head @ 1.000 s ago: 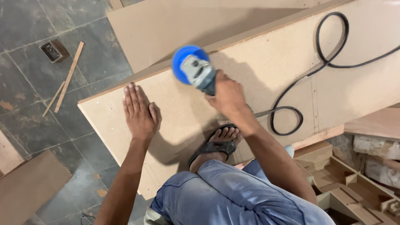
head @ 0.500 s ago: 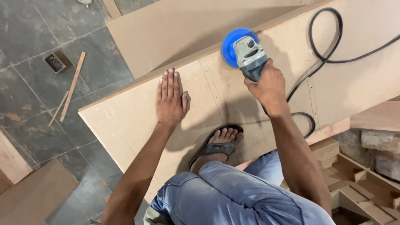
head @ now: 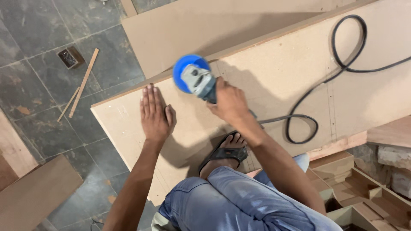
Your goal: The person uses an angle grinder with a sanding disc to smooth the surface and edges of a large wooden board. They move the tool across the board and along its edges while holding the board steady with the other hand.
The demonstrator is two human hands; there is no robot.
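Sander: a hand-held power sander (head: 198, 81) with a grey body and a round blue disc (head: 185, 69) sits on the board, near its far long edge; the disc is blurred, so its surface cannot be read.
Right hand: the right hand (head: 228, 102) is closed round the sander's rear grip, fingers wrapped tight; the grip itself is hidden under the hand.
Left hand: the left hand (head: 155, 113) lies flat and fully open on the board, fingers together, holding nothing, just beside the sander.
Board: a large pale fibreboard panel (head: 274, 81) runs slantwise across the view; its right end is cut off by the frame.
Cable: a black power cable (head: 302, 124) loops on the board to the right; its far end leaves the picture.
Foot: a sandalled foot (head: 224, 153) rests on the board's near edge, partly covered by the right forearm and blue jeans (head: 239, 201).
Floor: dark stone tiles (head: 38, 85) with thin wood strips (head: 83, 83) and a small square drain (head: 71, 57).
Lower right: wooden offcuts (head: 359, 188), cropped and hard to sort out.
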